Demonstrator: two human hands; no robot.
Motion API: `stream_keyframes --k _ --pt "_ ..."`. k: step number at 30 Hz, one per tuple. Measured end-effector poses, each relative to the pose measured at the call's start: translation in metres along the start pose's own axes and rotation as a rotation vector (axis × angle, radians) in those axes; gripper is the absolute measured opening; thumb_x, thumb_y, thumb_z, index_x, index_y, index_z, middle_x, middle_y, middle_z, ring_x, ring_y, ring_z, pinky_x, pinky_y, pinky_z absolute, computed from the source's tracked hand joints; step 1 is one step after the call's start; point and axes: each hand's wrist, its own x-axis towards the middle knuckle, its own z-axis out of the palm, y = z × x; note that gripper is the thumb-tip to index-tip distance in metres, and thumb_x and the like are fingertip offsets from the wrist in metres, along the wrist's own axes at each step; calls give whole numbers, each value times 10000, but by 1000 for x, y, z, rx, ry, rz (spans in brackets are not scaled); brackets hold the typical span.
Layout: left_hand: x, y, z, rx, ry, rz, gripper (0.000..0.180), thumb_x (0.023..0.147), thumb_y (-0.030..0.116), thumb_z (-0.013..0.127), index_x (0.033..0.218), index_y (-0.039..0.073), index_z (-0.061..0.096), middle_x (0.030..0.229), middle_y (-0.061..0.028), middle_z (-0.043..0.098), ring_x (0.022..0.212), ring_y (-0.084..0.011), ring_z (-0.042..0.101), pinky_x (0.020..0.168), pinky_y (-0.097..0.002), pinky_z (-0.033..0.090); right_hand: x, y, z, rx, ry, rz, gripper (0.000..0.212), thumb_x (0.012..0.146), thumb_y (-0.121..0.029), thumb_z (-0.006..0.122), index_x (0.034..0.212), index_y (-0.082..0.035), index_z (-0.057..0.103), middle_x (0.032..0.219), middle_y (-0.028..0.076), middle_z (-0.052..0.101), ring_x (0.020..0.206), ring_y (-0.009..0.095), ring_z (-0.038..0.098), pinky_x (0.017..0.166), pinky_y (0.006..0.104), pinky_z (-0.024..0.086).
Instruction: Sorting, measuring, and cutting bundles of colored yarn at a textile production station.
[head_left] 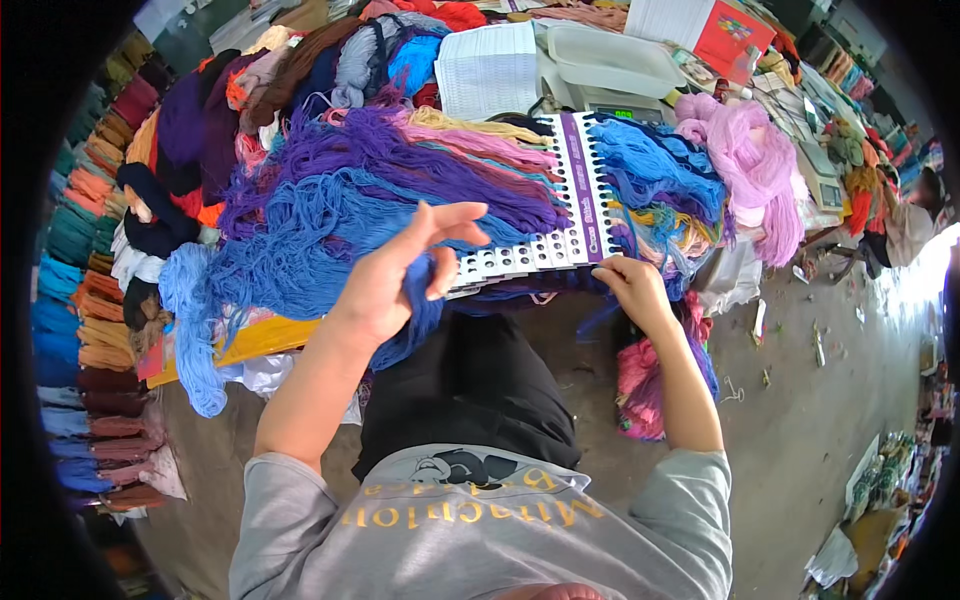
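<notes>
My left hand (392, 280) is raised over the near edge of the thread pile. Its upper fingers stretch out to the right while the lower ones curl round strands of blue embroidery thread (425, 315), which hang down below the palm. With thumb and fingers pinched, my right hand (640, 292) grips the near end of a white and purple thread card (588, 190) with notched edges. Blue, purple, pink and cream threads run out from both its sides. Several white cards with holes (510, 258) lie overlapped to its left.
Beyond the card are a scale (610, 108) with a clear plastic tray (612, 58) and a printed sheet (487, 70). Pink skeins (750, 165) lie at the right. Bundles of many colours (105, 260) line the left side. A yellow edge (250, 340) shows below the blue thread.
</notes>
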Motion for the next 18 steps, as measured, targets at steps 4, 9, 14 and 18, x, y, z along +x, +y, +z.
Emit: stream_keyframes --k 4,9,14,18 --pt "26 -14 16 -70 23 -205 528 959 434 365 1308 42 423 1197 -113 527 651 -73 490 542 -188 403 -7 -19 -9 352 -42 159 154 842 -115 607 909 21 631 668 36 571 627 85 525 584 236 426" --pt "55 -44 17 -137 14 -430 551 940 431 424 1340 55 373 1254 -92 505 841 -160 621 546 -219 450 5 -36 -2 465 134 73 164 844 -62 579 996 -7 600 695 74 576 591 141 535 564 271 431" --pt "71 -55 23 -190 86 -551 501 943 405 432 1285 40 423 1214 -71 549 846 -175 638 554 -242 456 26 -42 10 571 116 123 202 829 -76 581 1019 -9 582 685 93 598 565 166 554 548 281 437" --pt "82 -60 25 -223 102 -580 438 941 370 454 1217 30 471 1124 -56 590 750 -139 619 542 -236 444 35 -29 26 557 69 191 177 836 -113 587 971 -1 613 661 99 597 559 162 555 541 283 443"
